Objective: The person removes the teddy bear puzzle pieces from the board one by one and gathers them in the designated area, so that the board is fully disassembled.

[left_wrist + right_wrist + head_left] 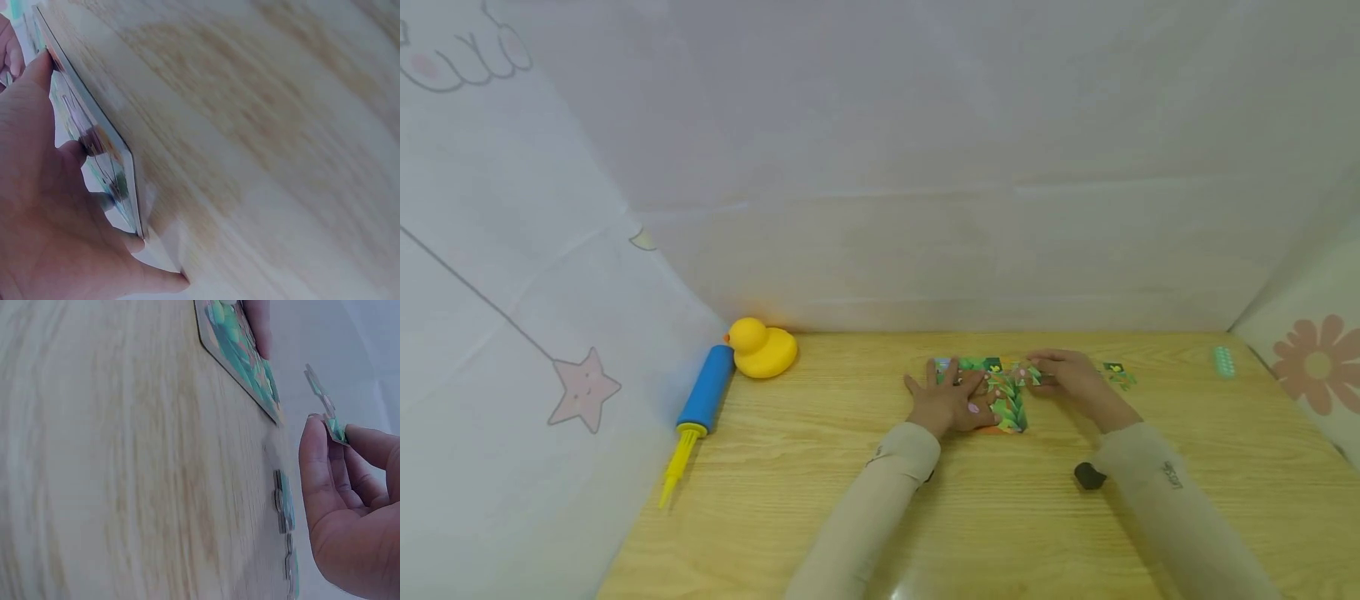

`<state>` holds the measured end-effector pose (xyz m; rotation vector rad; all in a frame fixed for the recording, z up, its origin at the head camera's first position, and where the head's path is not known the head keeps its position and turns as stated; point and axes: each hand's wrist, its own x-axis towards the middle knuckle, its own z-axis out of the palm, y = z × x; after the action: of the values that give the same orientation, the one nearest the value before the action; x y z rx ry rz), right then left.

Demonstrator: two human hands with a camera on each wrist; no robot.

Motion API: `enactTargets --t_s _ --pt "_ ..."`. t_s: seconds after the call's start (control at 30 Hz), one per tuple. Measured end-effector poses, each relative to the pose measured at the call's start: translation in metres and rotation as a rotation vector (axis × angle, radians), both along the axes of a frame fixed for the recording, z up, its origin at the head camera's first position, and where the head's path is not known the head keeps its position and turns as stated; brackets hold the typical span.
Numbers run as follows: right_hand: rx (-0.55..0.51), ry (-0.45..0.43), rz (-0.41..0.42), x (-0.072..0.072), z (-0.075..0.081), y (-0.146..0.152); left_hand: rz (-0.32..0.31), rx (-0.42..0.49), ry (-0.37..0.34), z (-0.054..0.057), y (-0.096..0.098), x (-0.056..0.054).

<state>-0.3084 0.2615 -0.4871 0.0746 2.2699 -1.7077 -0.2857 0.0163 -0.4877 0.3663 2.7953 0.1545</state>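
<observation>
A colourful jigsaw puzzle [1015, 414] with a green leafy picture lies flat on the table. My left hand [946, 407] rests on it with fingers spread, covering much of the picture; in the left wrist view, fingertips touch the puzzle board [103, 134] along its edge. Just right of the board, my right hand [1073, 383] pinches a small puzzle piece [336, 429] between thumb and fingers, held above the table in the right wrist view. Loose puzzle pieces [1120, 377] lie on the table beyond the right hand.
A yellow rubber duck [766, 350] and a blue hand pump [707, 390] with a yellow nozzle lie at the left. At the far right is a small pale green object [1224, 362]. Fabric-like walls [962, 250] enclose the wooden table [790, 467].
</observation>
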Motion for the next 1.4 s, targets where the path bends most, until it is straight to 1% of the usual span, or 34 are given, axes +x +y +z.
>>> enactTargets --t_s 0.13,0.3,0.37,0.53,0.73,0.83,0.93,1.07,1.23,1.37,1.4 --pt "-0.088 -0.019 -0.009 0.003 -0.001 0.012 -0.002 0.005 -0.004 -0.001 -0.001 0.000" --pt "-0.175 -0.020 0.015 0.007 -0.001 0.029 -0.008 0.011 -0.003 -0.002 -0.002 -0.001" --pt "-0.175 -0.018 0.012 0.010 -0.002 0.037 -0.008 0.013 -0.003 -0.002 -0.002 0.000" --pt "-0.177 -0.036 -0.044 0.016 -0.006 0.056 -0.009 0.004 -0.001 -0.003 -0.003 -0.001" --pt "-0.234 -0.072 -0.106 0.029 -0.005 0.079 -0.004 0.011 0.013 -0.001 -0.002 0.002" --pt "-0.281 -0.079 -0.126 0.033 -0.009 0.092 -0.003 0.015 0.012 0.000 -0.002 0.002" --pt "-0.302 -0.069 -0.122 0.038 -0.012 0.104 -0.003 0.018 0.011 0.000 -0.001 0.003" --pt "-0.304 -0.062 -0.120 0.046 -0.016 0.117 -0.002 0.015 0.010 0.001 -0.001 0.004" --pt "-0.329 -0.080 -0.152 0.054 -0.021 0.132 -0.007 0.005 0.003 0.001 -0.002 0.004" --pt "-0.346 -0.077 -0.180 0.057 -0.022 0.141 -0.009 0.013 0.005 0.002 -0.002 0.004" --pt "-0.334 -0.070 -0.174 0.057 -0.022 0.144 -0.007 0.013 0.006 0.002 -0.002 0.003"
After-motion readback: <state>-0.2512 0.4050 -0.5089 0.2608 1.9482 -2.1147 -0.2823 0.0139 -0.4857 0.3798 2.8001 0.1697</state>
